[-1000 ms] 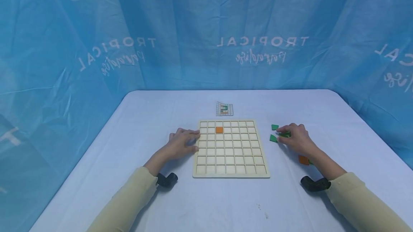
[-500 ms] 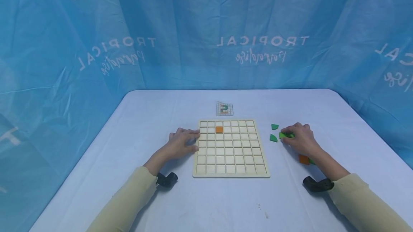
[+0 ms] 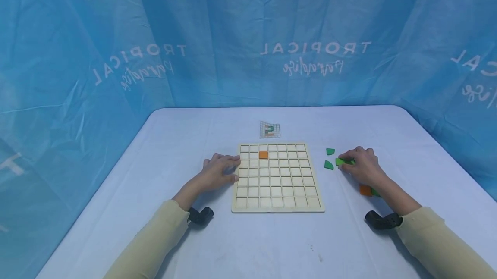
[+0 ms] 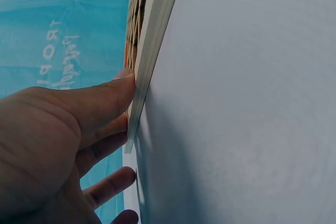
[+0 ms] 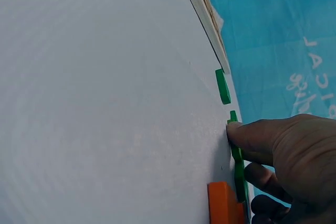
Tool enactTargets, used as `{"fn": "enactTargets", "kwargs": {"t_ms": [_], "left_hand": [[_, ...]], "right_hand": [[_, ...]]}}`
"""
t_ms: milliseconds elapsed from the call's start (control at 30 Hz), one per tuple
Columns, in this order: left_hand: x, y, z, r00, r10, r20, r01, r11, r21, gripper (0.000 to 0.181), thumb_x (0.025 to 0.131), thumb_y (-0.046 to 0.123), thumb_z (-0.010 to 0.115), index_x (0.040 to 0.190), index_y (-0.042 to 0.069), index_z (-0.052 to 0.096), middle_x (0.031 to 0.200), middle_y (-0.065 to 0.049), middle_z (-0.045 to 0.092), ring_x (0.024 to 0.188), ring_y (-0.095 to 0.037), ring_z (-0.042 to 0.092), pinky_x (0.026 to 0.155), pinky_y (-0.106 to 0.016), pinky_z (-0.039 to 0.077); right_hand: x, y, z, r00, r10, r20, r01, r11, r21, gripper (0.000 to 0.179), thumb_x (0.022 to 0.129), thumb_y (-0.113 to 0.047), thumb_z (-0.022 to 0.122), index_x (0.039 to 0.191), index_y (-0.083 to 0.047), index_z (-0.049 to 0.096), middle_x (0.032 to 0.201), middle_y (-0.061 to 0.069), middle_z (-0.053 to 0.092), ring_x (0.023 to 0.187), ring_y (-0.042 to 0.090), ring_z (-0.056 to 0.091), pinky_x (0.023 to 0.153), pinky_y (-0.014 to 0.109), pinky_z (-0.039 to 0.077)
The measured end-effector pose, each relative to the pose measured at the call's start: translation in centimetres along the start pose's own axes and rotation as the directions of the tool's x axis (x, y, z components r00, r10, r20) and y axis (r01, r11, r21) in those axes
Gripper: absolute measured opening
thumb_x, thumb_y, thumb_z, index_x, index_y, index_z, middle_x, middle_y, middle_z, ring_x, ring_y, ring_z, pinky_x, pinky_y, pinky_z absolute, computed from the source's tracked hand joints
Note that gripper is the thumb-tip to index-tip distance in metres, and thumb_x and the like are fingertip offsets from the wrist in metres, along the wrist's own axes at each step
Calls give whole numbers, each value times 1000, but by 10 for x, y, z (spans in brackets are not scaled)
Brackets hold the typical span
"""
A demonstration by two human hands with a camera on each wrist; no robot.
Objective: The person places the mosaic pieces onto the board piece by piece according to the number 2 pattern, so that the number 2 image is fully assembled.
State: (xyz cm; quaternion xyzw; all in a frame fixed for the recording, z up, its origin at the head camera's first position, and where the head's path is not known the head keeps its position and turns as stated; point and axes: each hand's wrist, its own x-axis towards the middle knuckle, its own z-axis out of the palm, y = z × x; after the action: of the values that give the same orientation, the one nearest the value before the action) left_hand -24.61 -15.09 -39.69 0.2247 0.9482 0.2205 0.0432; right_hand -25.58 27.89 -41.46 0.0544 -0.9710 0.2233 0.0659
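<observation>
A cream grid board (image 3: 272,177) lies flat on the white table with an orange square tile (image 3: 263,155) in one cell of an upper row. My left hand (image 3: 216,173) touches its left edge; in the left wrist view the thumb (image 4: 113,95) lies against the rim. To the board's right, my right hand (image 3: 363,167) pinches a light green tile (image 3: 339,162) between thumb and fingers, close to the tabletop. More green shows behind the fingers, partly hidden. Two green rounded-corner tiles, one nearer (image 3: 328,165) and one farther (image 3: 330,151), lie left of this hand.
Beside the right wrist lie an orange tile (image 3: 365,190) and a green piece (image 3: 375,192) partly covered by the forearm. A small clear gridded card (image 3: 269,130) with a coloured pattern lies beyond the board. Blue printed curtains (image 3: 248,33) surround the table's back and sides.
My right hand has shifted slightly right, uncovering the two green tiles on its left and showing the light green tile at its fingertips. The left hand and board have stayed put.
</observation>
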Motion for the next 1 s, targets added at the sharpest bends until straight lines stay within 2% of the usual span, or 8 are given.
{"fn": "enactTargets", "kwargs": {"t_ms": [200, 467, 633, 767, 1000], "left_hand": [[0, 0, -1, 1000, -5, -3, 5, 1000, 4, 52, 91, 28, 67, 137, 9, 54, 145, -3, 45, 127, -27, 36, 88, -47, 27], [0, 2, -1, 1000, -5, -2, 5, 1000, 14, 52, 90, 27, 68, 137, 9, 54, 145, -3, 45, 126, -28, 37, 88, -47, 27], [0, 3, -1, 1000, -8, -2, 8, 1000, 17, 53, 90, 27, 69, 137, 8, 54, 145, -4, 46, 126, -27, 37, 87, -47, 28], [0, 3, -2, 1000, -16, 0, 16, 1000, 24, 53, 90, 27, 69, 137, 9, 54, 145, -4, 46, 126, -27, 37, 88, -47, 28], [0, 3, -1, 1000, -26, 1, 26, 999, 30, 52, 90, 28, 69, 137, 10, 54, 145, -3, 46, 126, -27, 37, 88, -47, 28]], "right_hand": [[-1, 5, -1, 1000, -15, -19, 16, 999, 36, 33, 84, -14, 73, 112, 2, 69, 102, 19, 57, 95, 36, 39, 77, 49, 31], [-2, 8, 1, 999, -4, -41, 6, 999, 46, 33, 84, -16, 74, 111, 2, 69, 102, 18, 55, 98, 38, 38, 80, 52, 29], [-2, 8, 1, 999, 7, -52, -4, 998, 66, 32, 84, -15, 73, 110, 2, 69, 99, 17, 54, 96, 36, 38, 77, 48, 30], [-1, 6, 0, 999, 16, -44, -12, 996, 90, 32, 84, -15, 73, 112, 2, 69, 97, 15, 54, 94, 34, 38, 73, 43, 30], [3, -6, -4, 1000, 12, -12, -10, 992, 125, 35, 85, -16, 72, 115, 2, 68, 102, 17, 54, 97, 34, 38, 72, 41, 34]]}}
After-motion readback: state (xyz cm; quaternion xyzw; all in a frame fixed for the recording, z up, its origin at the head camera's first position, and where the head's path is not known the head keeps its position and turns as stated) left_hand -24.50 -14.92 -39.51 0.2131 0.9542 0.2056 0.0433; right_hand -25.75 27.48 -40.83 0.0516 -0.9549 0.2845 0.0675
